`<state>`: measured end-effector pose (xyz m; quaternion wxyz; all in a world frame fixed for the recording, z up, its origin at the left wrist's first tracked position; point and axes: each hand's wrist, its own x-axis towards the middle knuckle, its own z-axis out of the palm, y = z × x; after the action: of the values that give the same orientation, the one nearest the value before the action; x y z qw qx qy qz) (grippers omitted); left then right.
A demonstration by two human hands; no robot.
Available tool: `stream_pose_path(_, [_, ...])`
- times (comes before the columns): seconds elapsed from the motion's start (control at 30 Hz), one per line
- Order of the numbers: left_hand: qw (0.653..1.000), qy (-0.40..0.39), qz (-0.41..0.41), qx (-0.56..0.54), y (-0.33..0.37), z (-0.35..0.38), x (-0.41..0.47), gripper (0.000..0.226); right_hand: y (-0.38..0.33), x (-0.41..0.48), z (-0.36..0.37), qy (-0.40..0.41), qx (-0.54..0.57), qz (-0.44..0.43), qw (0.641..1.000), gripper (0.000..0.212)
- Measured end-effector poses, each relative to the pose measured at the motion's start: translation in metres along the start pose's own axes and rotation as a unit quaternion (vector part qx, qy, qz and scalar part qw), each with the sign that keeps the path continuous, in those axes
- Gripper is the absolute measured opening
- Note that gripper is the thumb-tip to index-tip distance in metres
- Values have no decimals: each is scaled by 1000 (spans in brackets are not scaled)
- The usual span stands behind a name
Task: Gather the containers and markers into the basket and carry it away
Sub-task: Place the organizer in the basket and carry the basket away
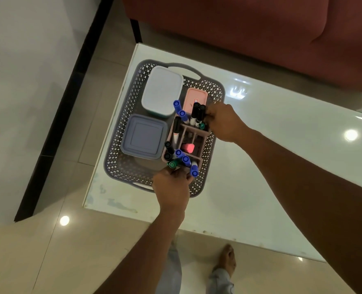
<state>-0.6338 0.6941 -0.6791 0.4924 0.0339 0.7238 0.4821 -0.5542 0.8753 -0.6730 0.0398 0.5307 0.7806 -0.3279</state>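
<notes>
Basket: the grey perforated plastic basket (120, 149) with cut-out handles sits on the white glossy table (271, 166), at its left end, with the basket's left rim just beside the table's left edge.
Containers: a white rounded-rectangle lidded container (162, 90) stands at the far left inside the basket; a grey-blue square lidded container (144, 136) is near left, just beside it; a small pink lidded container (193, 97) is at the far right.
Organizer: a mauve plastic divided organizer (193, 135) fills the basket's right side, holding black, blue and green capped markers (176, 129) upright or leaning, and a pink eraser-like lump (188, 147) in a middle compartment.
Left grip: my left hand (172, 187) is curled around the near end of the organizer, fingers pressed on it below the green and blue caps.
Right grip: my right hand (223, 123) pinches the far right corner of the organizer, beside two black markers.
Open room: the table to the right of the basket is bare and wide; tiled floor (48, 251) lies left and near; a dark red sofa (250, 28) runs along the far side.
Writing: a small red and blue label shows on the pink lid and red marks on a marker barrel; neither can be read.
</notes>
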Motion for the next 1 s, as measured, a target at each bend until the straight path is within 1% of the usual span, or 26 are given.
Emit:
stream_pose_path(0.1, [1000,-7,2,8,-1,-3,3,22,2,-3,7,15,19,12,1000,29])
stream_pose_path(0.17, [999,-26,-8,17,-1,-5,3,24,2,-7,11,45,53,13,997,30])
stream_pose_path(0.23, [997,-41,-21,57,0,-12,5,26,2,-15,14,128,113,20,985,30])
stream_pose_path(0.3, [993,-46,-20,109,2,-27,14,23,3,-29,20,241,160,45,956,27])
stream_pose_path(0.33, [990,-36,-3,136,6,-38,19,22,5,-38,25,288,175,67,939,25])
stream_pose_path(0.37, [983,-12,41,178,10,-49,24,24,7,-47,33,321,187,94,923,23])
stream_pose_path(0.4, [965,19,112,236,17,-62,30,29,9,-56,42,339,199,123,911,23])
stream_pose_path(0.43, [934,56,193,295,26,-75,37,35,11,-65,52,342,211,153,903,23])
stream_pose_path(0.47, [898,93,265,338,38,-85,42,38,12,-73,62,328,225,182,899,23])
stream_pose_path(0.5, [871,124,314,357,48,-95,51,37,12,-79,72,297,244,211,899,27])
stream_pose_path(0.53, [856,139,345,358,57,-103,62,30,11,-85,82,258,267,237,898,34])
stream_pose_path(0.57, [853,142,362,349,63,-109,76,23,9,-88,91,222,291,257,894,42])
stream_pose_path(0.6, [853,136,361,352,66,-114,91,20,5,-91,98,195,316,270,888,48])
stream_pose_path(0.63, [852,121,346,373,67,-117,105,27,2,-92,104,181,332,275,884,49])
stream_pose_path(0.7, [851,66,295,429,63,-122,131,40,-3,-90,114,186,325,271,887,41])
stream_pose_path(0.77, [853,-10,247,460,56,-122,141,35,-7,-87,121,207,294,268,894,37])
stream_pose_path(0.8, [849,-37,240,469,52,-122,143,33,-8,-87,123,215,284,266,896,37])
stream_pose_path(0.83, [842,-44,246,478,48,-122,145,33,-7,-86,126,219,277,265,897,38])
stream_pose_path(0.87, [839,-34,257,479,44,-123,145,33,-6,-86,128,219,273,262,899,37])
stream_pose_path(1.0, [856,3,294,426,24,-130,145,39,-2,-90,132,237,246,237,909,37])
